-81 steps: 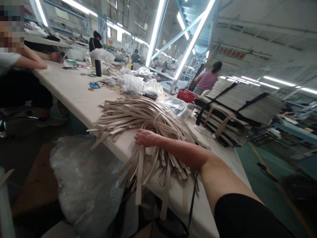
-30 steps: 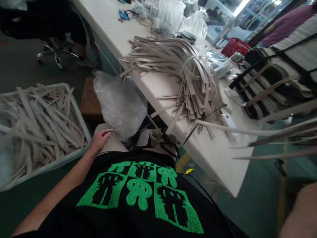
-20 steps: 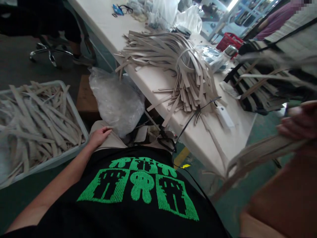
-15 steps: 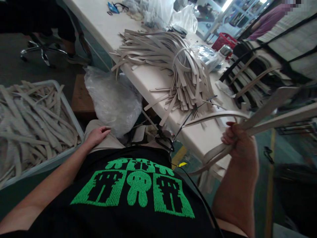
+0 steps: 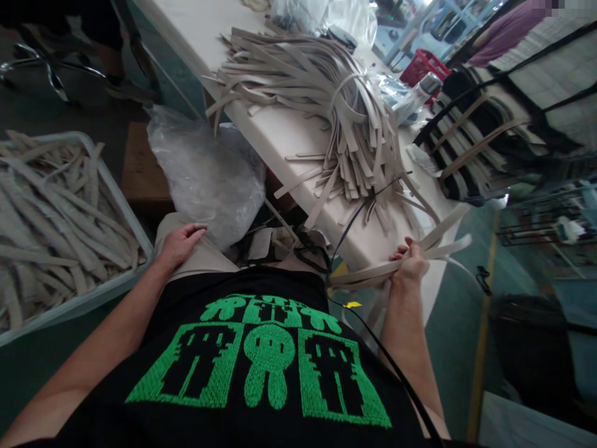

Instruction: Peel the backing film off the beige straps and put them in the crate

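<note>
At the front corner of the table, my right hand (image 5: 410, 264) is closed around a few beige strips (image 5: 448, 227). Their ends stick out on both sides of the fist. My left hand (image 5: 183, 244) rests on my thigh with loosely bent fingers and holds nothing. On the white table (image 5: 265, 143) lies a large heap of similar beige strips (image 5: 289, 74), part of it bound by a loop, with loose ends hanging over the near edge. A thin dark cord (image 5: 354, 221) runs from the heap down toward my lap.
To my left, a white bin (image 5: 124, 211) is full of beige strips. A clear plastic bag (image 5: 209, 174) and a brown box (image 5: 144, 168) sit under the table edge. A bottle (image 5: 420, 93), a red basket (image 5: 424, 68) and stacked dark-and-white material (image 5: 471, 143) are at the right.
My right hand has come down and left with its strips, from out at the right to the table's front corner. The left hand stays on my thigh. The view has shifted slightly.
</note>
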`<state>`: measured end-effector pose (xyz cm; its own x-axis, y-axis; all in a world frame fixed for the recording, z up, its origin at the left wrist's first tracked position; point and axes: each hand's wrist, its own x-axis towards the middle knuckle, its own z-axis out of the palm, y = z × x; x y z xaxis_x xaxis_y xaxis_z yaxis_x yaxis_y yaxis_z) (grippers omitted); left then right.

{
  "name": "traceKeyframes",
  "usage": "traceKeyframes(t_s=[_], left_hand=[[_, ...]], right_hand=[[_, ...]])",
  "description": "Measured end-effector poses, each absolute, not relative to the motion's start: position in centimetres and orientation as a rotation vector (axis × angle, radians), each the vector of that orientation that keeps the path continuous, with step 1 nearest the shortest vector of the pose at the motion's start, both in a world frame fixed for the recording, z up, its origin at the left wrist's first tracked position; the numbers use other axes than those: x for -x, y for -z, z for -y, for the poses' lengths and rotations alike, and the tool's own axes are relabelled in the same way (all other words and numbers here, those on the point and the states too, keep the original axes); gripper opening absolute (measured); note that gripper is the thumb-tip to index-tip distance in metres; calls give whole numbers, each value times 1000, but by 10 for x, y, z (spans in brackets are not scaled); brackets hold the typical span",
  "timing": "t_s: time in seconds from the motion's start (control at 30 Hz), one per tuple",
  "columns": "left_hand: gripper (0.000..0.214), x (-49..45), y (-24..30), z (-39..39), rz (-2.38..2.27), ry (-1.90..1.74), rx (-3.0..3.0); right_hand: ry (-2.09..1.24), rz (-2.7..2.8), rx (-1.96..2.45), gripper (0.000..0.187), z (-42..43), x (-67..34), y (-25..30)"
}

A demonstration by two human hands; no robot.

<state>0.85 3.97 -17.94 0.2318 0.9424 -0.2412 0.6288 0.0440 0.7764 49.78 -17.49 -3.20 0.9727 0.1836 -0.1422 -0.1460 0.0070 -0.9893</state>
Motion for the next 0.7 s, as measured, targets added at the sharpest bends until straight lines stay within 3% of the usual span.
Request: traceKeyframes(t_s=[0.7], left_hand=[[46, -26, 188, -42, -1363, -463, -1723]], right_hand=[[21, 148, 1606, 18, 171, -499, 46]])
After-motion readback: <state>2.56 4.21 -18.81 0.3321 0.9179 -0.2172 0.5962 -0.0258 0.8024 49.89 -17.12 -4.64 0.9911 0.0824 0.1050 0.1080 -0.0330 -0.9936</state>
